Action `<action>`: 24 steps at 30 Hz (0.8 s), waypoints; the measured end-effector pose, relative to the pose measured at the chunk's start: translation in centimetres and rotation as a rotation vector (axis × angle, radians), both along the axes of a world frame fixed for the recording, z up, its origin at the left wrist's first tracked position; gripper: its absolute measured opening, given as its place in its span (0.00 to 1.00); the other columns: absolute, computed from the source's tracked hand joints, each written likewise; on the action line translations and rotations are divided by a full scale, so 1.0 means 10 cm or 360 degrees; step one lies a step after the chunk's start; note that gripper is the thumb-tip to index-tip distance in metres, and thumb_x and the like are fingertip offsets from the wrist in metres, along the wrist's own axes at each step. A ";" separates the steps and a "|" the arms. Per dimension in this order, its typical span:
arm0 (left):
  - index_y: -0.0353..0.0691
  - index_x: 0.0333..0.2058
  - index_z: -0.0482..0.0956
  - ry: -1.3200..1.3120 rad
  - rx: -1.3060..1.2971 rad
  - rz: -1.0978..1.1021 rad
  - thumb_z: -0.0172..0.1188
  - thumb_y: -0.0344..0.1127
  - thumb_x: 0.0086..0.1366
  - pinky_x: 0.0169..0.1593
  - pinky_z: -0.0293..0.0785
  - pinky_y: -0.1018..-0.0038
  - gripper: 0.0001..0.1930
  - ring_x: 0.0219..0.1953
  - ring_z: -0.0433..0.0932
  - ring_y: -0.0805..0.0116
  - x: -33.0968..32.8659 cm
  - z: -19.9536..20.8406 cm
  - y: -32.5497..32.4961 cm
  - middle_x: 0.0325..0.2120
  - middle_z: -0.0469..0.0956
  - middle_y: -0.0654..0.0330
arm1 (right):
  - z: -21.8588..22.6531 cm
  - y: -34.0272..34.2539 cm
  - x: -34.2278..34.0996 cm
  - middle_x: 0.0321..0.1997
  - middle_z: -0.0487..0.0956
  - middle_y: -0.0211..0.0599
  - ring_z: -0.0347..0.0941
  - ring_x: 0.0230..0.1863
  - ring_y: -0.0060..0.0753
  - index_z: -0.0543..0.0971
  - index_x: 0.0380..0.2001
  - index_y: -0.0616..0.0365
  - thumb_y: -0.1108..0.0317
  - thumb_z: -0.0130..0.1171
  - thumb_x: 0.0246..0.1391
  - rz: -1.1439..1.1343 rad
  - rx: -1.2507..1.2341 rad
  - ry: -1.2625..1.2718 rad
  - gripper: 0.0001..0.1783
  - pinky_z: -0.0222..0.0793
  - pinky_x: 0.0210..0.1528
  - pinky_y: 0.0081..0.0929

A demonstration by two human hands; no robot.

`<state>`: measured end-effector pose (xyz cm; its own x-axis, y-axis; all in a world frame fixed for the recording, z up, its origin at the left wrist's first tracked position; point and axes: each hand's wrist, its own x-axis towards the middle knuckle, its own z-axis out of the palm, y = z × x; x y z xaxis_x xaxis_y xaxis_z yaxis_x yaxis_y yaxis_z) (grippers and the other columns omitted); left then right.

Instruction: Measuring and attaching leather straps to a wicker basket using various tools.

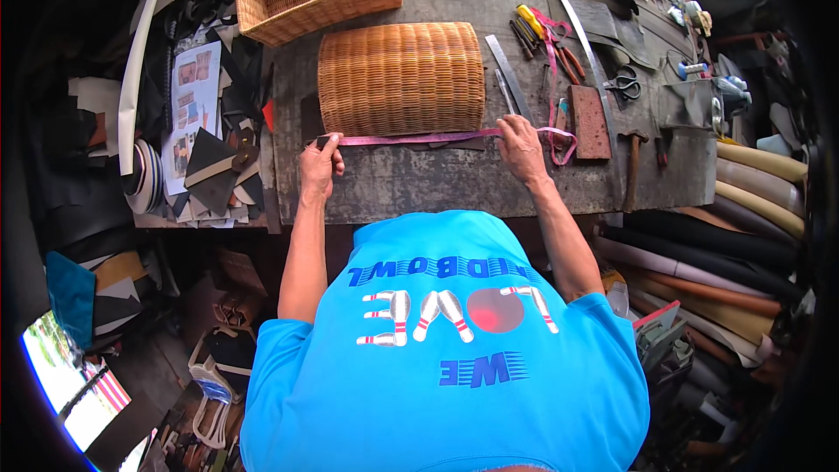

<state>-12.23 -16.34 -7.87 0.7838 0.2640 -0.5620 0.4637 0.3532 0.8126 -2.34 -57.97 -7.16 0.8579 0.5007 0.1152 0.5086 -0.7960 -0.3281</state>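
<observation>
A pink tape measure [411,138] is stretched taut along the near edge of a curved wicker lid or basket [400,79], which lies with its rounded side up on the worktable. My left hand [322,166] is closed on one end of the tape, by the wicker piece's near left corner. At the near right corner, my right hand [522,149] pinches the tape, whose slack loops away to the right. Under the wicker piece's near edge, a dark flat piece [454,144] shows partly; the rest is hidden.
An open wicker basket [319,0] stands behind. To the right lie a metal ruler [509,79], a reddish-brown block [590,122], a yellow-handled screwdriver [530,21], scissors [624,83] and a hammer [633,166]. Leather scraps [214,170] and a printed sheet [192,105] cover the left side.
</observation>
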 end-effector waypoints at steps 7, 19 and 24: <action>0.35 0.40 0.80 -0.0267 -0.0578 0.0009 0.55 0.35 0.70 0.32 0.75 0.73 0.10 0.28 0.78 0.69 -0.14 0.19 0.10 0.26 0.78 0.60 | -0.14 0.01 -0.02 0.33 0.70 0.43 0.70 0.41 0.49 0.71 0.31 0.58 0.73 0.58 0.51 0.0023 0.0074 0.0024 0.06 0.66 0.41 0.42; 0.33 0.37 0.77 -0.0063 0.0713 0.0024 0.65 0.28 0.61 0.30 0.76 0.76 0.09 0.28 0.79 0.73 -0.06 -0.11 -0.03 0.24 0.80 0.59 | 0.16 -0.06 0.15 0.24 0.71 0.38 0.68 0.27 0.33 0.70 0.29 0.62 0.66 0.67 0.52 -0.0232 0.0447 0.0644 0.15 0.67 0.33 0.29; 0.33 0.34 0.78 -0.0183 0.1321 0.0222 0.70 0.30 0.56 0.35 0.74 0.69 0.11 0.27 0.77 0.68 0.06 -0.27 -0.21 0.25 0.79 0.59 | 0.04 -0.01 0.22 0.32 0.75 0.41 0.74 0.35 0.45 0.77 0.36 0.58 0.71 0.63 0.52 -0.0012 0.0416 0.0272 0.08 0.69 0.39 0.38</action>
